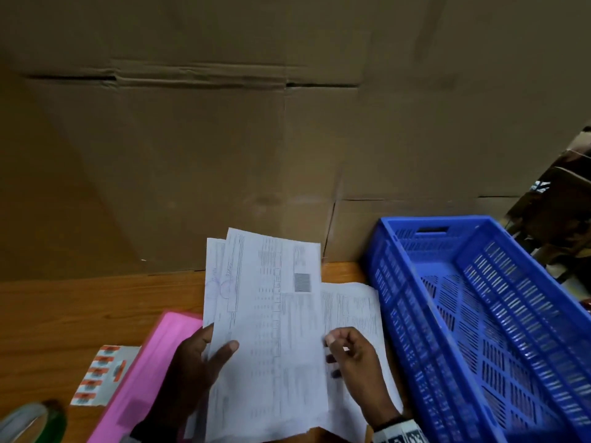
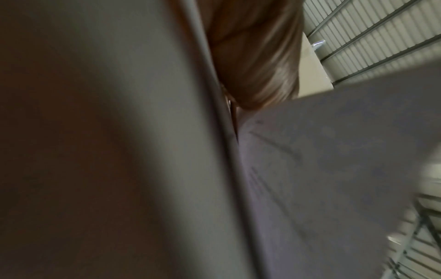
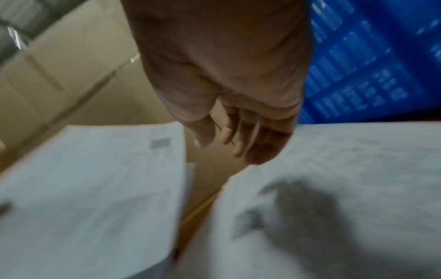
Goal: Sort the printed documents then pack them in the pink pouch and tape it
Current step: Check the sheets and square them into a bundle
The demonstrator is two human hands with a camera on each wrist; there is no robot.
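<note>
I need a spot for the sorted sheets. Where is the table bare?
Bare wood lies left of the pink pouch, between the cardboard wall and the sticker sheet. Crowded: between pouch and blue crate, where papers and both hands sit.

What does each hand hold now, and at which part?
Left hand grips the papers at their lower left edge. Right hand holds nothing.

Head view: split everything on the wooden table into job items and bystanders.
For the job:
- white printed sheets held in the left hand
- white printed sheet lying flat under the right hand
- flat pink pouch
- tape roll, bottom left corner

Lying about:
- blue slotted plastic crate
- orange-and-white sticker sheet
- brown cardboard boxes
</note>
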